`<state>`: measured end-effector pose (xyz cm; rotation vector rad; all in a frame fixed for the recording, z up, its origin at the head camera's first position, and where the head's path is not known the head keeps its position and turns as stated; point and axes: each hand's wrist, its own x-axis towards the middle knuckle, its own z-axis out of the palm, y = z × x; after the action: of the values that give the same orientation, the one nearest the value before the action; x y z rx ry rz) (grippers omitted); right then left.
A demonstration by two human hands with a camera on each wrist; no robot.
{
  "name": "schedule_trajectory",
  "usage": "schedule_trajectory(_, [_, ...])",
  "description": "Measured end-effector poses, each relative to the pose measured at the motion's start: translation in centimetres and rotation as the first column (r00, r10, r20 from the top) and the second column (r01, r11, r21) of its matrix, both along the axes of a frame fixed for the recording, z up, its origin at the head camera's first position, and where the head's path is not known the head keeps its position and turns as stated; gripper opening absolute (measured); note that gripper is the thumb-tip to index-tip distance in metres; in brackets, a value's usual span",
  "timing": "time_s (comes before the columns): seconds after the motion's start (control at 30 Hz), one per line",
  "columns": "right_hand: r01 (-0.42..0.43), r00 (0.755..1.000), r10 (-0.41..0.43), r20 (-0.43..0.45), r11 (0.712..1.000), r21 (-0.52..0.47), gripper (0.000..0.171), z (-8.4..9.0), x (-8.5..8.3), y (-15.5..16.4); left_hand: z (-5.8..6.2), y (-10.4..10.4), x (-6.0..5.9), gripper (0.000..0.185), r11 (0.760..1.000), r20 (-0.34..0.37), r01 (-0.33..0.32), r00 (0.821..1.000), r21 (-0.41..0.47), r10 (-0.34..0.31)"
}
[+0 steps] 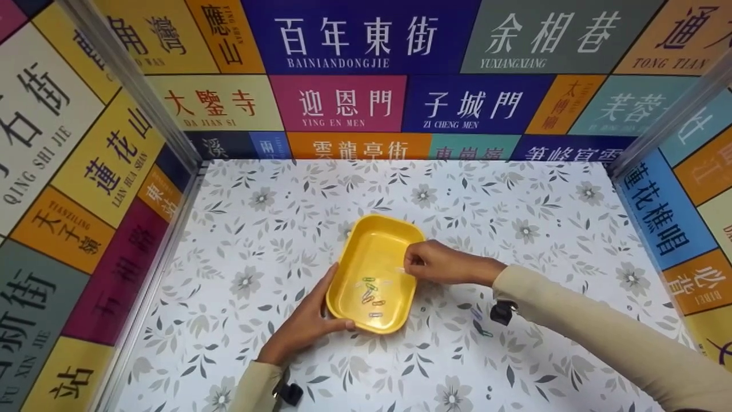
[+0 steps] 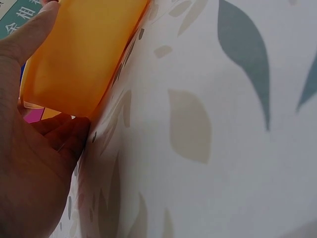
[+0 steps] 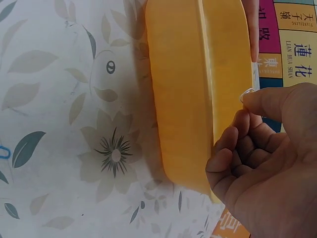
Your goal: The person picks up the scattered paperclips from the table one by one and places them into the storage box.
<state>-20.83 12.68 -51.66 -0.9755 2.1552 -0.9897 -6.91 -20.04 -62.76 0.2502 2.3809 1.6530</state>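
Observation:
A yellow plastic tray (image 1: 372,225) lies on the patterned tabletop, several small colored paper clips (image 1: 369,286) scattered across its floor. My left hand (image 1: 311,317) grips the tray's near left side, thumb on the rim; in the left wrist view its fingers (image 2: 74,139) tuck low against the outer wall. Over the tray's right rim, my right hand (image 1: 437,262) pinches a white paper clip (image 3: 246,94) between thumb and index finger. That hand's other fingers are curled beside the tray wall. A green paper clip (image 1: 486,333) and a purple one (image 1: 476,314) lie on the tabletop below the right wrist.
White floral paper covers the tabletop (image 1: 274,229). Colorful sign-printed panels (image 1: 337,103) rise along its back, left and right sides, with metal frame posts at the corners. Part of a blue paper clip (image 3: 4,152) shows at the right wrist view's left edge.

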Motion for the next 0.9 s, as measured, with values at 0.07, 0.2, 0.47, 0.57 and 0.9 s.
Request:
schedule_trajectory(0.07, [-0.007, 1.000, 0.007, -0.006, 1.000, 0.007, 0.009, 0.1, -0.1, -0.3, 0.0, 0.0, -0.1, 0.131, 1.000, 0.007, -0.001, 1.000, 0.002, 0.001])
schedule_trajectory(0.2, [-0.017, 0.999, 0.018, -0.031, 0.999, 0.034, 0.009, 0.2, -0.4, -0.9, 0.0, 0.0, 0.0, 0.132, 1.000, 0.015, -0.007, 1.000, 0.004, 0.007])
schedule_trajectory(0.47, [-0.050, 0.998, 0.053, -0.036, 0.996, 0.073, 0.009, 0.5, -0.9, -1.8, 0.1, 0.1, -0.1, 0.131, 1.000, 0.022, 0.008, 1.000, -0.002, -0.008])
schedule_trajectory(0.57, [-0.075, 0.995, 0.080, -0.055, 0.993, 0.086, 0.009, 0.6, -0.9, -2.2, 0.0, 0.1, -0.1, 0.132, 1.000, 0.024, 0.009, 1.000, -0.002, -0.009])
schedule_trajectory(0.9, [-0.147, 0.981, 0.160, -0.111, 0.982, 0.119, 0.010, 0.8, -1.3, -3.2, 0.1, 0.1, -0.1, 0.128, 1.000, 0.013, 0.011, 1.000, 0.017, -0.011])
